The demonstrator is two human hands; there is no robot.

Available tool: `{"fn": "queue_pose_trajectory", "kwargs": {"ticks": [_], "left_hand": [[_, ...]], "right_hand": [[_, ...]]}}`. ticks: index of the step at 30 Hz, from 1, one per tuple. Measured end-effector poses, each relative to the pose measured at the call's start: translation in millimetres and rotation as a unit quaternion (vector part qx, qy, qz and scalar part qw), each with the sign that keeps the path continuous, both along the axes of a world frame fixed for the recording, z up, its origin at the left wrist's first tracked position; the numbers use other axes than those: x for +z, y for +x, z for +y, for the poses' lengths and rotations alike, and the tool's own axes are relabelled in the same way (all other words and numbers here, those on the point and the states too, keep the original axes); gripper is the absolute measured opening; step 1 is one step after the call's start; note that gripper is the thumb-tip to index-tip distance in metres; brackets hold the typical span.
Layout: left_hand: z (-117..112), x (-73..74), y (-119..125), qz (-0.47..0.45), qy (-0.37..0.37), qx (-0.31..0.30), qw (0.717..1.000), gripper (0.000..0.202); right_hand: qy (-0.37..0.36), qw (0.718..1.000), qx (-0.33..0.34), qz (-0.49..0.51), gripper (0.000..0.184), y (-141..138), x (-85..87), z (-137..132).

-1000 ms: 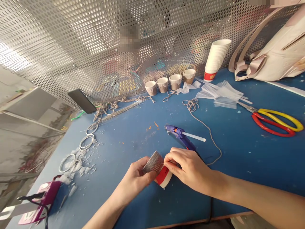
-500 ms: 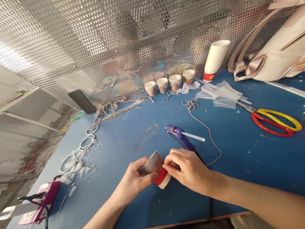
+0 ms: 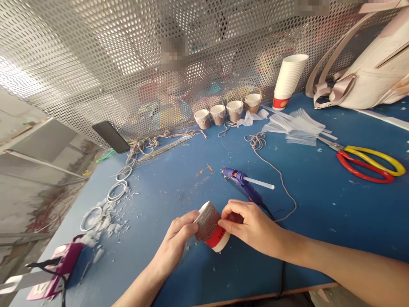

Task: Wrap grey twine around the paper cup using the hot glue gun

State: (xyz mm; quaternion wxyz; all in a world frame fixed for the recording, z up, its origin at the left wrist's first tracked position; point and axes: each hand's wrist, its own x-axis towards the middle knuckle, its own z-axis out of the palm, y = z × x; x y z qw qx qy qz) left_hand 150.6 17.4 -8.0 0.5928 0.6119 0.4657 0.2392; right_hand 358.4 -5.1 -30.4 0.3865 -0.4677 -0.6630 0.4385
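A small paper cup (image 3: 213,232) with a red band, partly wound in grey-brown cord, lies on its side near the front of the blue table (image 3: 319,204). My left hand (image 3: 177,241) grips its wrapped end from the left. From the right, my right hand (image 3: 252,226) pinches the cup where the wrapping ends. Just behind my right hand lies a purple glue gun (image 3: 243,181) with a white glue stick sticking out. A loose length of cord (image 3: 271,166) trails from behind the gun toward my right hand.
Several cord-wrapped little cups (image 3: 227,111) stand by the perforated metal screen (image 3: 128,64). A stack of paper cups (image 3: 289,81), clear strips (image 3: 295,125), red-and-yellow scissors (image 3: 367,164) and a pale bag (image 3: 367,76) lie right. A phone (image 3: 110,136), wire rings (image 3: 116,189) and white scraps (image 3: 107,219) lie left.
The cup has turned a little in my hands, its wrapped end tilting up and left. My left fingers have shifted along it. My right hand stays pinched on it.
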Motion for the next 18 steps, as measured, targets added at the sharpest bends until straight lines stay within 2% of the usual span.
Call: {"fn": "queue_pose_trajectory", "kwargs": {"ticks": [5, 10, 13, 18], "left_hand": [[1, 0.3, 1, -0.040, -0.031, 0.035, 0.998, 0.019], [8, 3.4, 1, -0.049, -0.064, -0.006, 0.997, 0.020], [12, 5.6, -1, -0.047, -0.078, -0.036, 0.995, 0.021], [11, 4.6, -2, -0.001, -0.046, -0.036, 0.998, 0.019]], "right_hand": [[-0.075, 0.994, 0.010, 0.076, 0.015, 2, 2.6, 2], [-0.118, 0.987, 0.014, 0.105, 0.016, 2, 1.9, 4], [-0.112, 0.989, 0.005, 0.100, 0.016, 1, 1.7, 4], [-0.072, 0.994, 0.002, 0.083, 0.017, -1, -0.6, 3]]}}
